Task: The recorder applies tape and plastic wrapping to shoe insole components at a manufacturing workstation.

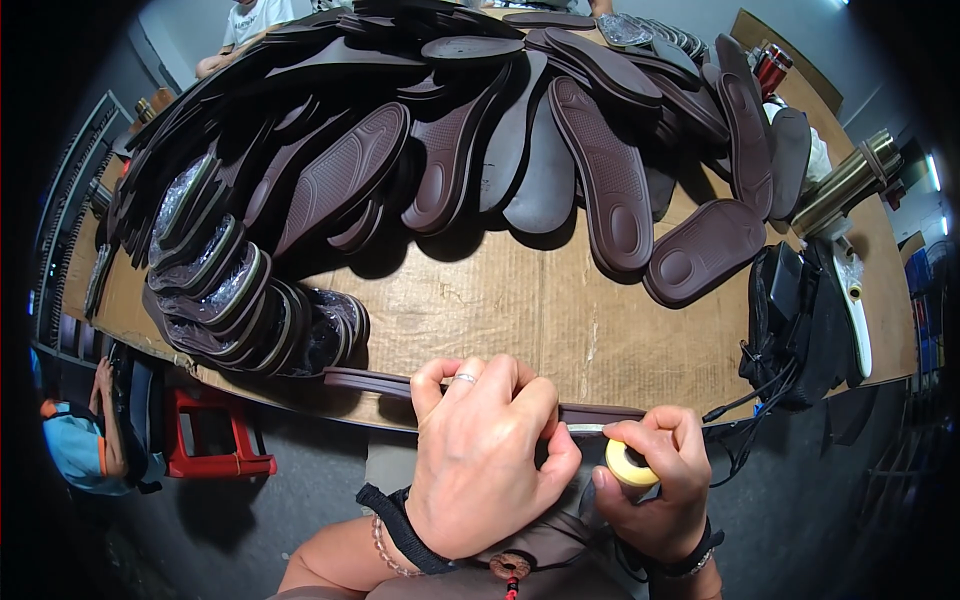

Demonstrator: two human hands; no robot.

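A brown insole (372, 383) stands on its side along the table's near edge, its long rim facing up. My left hand (490, 450) is closed over the middle of it, fingers curled over the far side and thumb on the near side. To its right, my right hand (672, 490) grips a small pale-yellow roll of tape (622, 462). A short pale strip (587, 429) lies between the roll and my left thumb, close against the insole. Whether the strip is stuck down cannot be made out. My left palm hides the insole's middle.
Loose brown insoles (345, 175) are heaped across the back. Plastic-wrapped insole bundles (240, 290) stand at left. A black bag (785, 325) with cables, a white-handled tool (856, 315) and a metal flask (850, 182) are at right. A red stool (205, 435) and a person (85, 455) are lower left.
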